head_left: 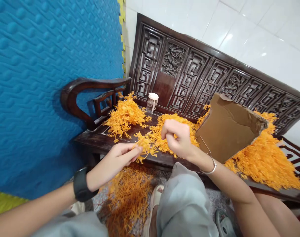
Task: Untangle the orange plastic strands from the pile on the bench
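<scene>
My left hand (127, 154), with a dark watch on its wrist, pinches a branching cluster of orange plastic flower pieces (147, 144) between thumb and fingertips. To its right, my right hand (177, 136) is curled closed above a loose pile of the same orange pieces (162, 126). What its fingers hold, if anything, is hidden. A thin bracelet circles the right wrist. Beyond my left hand, a separate orange heap (127, 115) lies at the left end of the dark carved wooden bench (95, 140).
A clear bottle with a white lid (153, 101) stands against the backrest. A cardboard piece (229, 126) leans over a large orange mound (265, 161) at right. Orange strands (130, 197) cover the floor between my legs. Blue foam matting (41, 82) borders the left. A bare limb (283, 217) shows lower right.
</scene>
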The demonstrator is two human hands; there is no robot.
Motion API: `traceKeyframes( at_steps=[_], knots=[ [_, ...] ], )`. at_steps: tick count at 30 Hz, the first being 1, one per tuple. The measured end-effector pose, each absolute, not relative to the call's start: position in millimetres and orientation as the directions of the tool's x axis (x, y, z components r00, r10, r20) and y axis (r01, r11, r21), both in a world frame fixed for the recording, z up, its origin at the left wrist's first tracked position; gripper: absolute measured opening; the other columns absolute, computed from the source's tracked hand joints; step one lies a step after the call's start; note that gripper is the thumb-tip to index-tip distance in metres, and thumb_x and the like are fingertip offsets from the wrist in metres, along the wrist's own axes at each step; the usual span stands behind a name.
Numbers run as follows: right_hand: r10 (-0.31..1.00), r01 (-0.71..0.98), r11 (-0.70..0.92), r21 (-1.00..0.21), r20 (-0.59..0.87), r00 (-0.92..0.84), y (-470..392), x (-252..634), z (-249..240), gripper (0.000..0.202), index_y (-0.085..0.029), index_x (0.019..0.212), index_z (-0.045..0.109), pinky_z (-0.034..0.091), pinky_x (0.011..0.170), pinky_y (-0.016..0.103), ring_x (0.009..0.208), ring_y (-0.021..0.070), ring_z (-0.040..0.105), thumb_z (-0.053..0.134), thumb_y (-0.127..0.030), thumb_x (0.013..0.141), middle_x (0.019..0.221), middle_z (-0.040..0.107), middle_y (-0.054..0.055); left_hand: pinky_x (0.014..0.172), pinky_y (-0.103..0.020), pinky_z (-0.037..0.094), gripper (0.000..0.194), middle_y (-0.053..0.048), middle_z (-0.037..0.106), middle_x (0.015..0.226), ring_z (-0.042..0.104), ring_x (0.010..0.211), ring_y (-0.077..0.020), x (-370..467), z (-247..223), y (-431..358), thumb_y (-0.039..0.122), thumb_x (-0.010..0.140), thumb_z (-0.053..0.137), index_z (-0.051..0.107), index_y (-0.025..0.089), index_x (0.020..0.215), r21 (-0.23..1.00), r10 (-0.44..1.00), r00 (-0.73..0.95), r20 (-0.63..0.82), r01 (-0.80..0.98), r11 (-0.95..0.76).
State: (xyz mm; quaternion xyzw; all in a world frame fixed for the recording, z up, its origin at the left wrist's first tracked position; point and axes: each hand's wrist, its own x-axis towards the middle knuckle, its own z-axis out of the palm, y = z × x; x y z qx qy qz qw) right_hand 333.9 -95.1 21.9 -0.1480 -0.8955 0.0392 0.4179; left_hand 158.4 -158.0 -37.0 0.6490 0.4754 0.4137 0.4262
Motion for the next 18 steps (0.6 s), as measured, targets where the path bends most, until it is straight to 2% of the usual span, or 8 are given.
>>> traceKeyframes(
  at_steps=[3,6,9,11,14,18],
  knots=[
    [0.367,0.232,0.929,-0.287,0.656,-0.659,-103.6,327.6,3.9,0.017,-0.016,0.07,0.052,0.04,0.063,0.025,0.064,0.0105,0.047,0.038,-0.006,0.069,0.071,0.053,0.002,0.042,-0.022,0.02,0.035,0.006,0.029,0.048,0.025,0.045,-0.0072,155.6,-32.7,-161.5,0.038,0.078,0.042,0.035,0.018,0.05,0.946,0.971,0.164,0.174,0.246,-0.211],
    [0.403,0.254,0.91,-0.328,0.549,-0.732,-101.8,321.7,-7.9,0.012,-0.016,0.085,0.053,0.042,0.071,0.028,0.077,0.0132,0.049,0.049,-0.019,0.075,0.085,0.054,0.005,0.043,-0.022,0.021,0.035,0.006,0.029,0.048,0.026,0.046,-0.0073,154.3,-31.4,-163.4,0.038,0.078,0.042,0.036,0.018,0.05,0.945,0.972,0.166,0.168,0.255,-0.207],
    [0.41,0.262,0.895,-0.362,0.434,-0.802,-96.5,316.6,-14.1,0.014,-0.016,0.082,0.054,0.042,0.068,0.025,0.074,0.0121,0.049,0.053,-0.029,0.079,0.082,0.053,0.003,0.043,-0.023,0.02,0.036,0.007,0.027,0.048,0.024,0.045,-0.0073,153.4,-33.6,-164.8,0.04,0.078,0.042,0.035,0.018,0.051,0.949,0.973,0.195,0.124,0.262,-0.174],
    [0.395,0.245,0.89,-0.384,0.384,-0.835,-93.7,314.0,-16.0,0.015,-0.016,0.076,0.055,0.041,0.064,0.023,0.068,0.0105,0.048,0.052,-0.03,0.08,0.076,0.053,0.002,0.043,-0.023,0.02,0.036,0.007,0.027,0.049,0.023,0.046,-0.0072,152.2,-35.3,-165.7,0.042,0.078,0.042,0.034,0.018,0.052,0.951,0.974,0.204,0.1,0.269,-0.154],
    [0.407,0.213,0.864,-0.455,0.385,-0.828,-91.4,313.3,-16.6,0.016,-0.015,0.071,0.055,0.04,0.063,0.023,0.066,0.0094,0.047,0.052,-0.028,0.081,0.072,0.052,0.001,0.043,-0.023,0.019,0.036,0.007,0.027,0.05,0.023,0.047,-0.0075,148.3,-36.1,-167.1,0.044,0.078,0.041,0.035,0.018,0.053,0.945,0.977,0.191,0.094,0.293,-0.148],
    [0.491,0.173,0.788,-0.591,0.434,-0.756,-89.5,322.1,-20.2,0.014,-0.015,0.07,0.052,0.04,0.066,0.024,0.068,0.0098,0.048,0.054,-0.026,0.079,0.072,0.052,0.0,0.044,-0.022,0.02,0.036,0.006,0.028,0.051,0.025,0.048,-0.0081,140.9,-33.9,-172.5,0.043,0.08,0.039,0.038,0.018,0.054,0.926,0.977,0.199,0.082,0.347,-0.149]
  ],
)
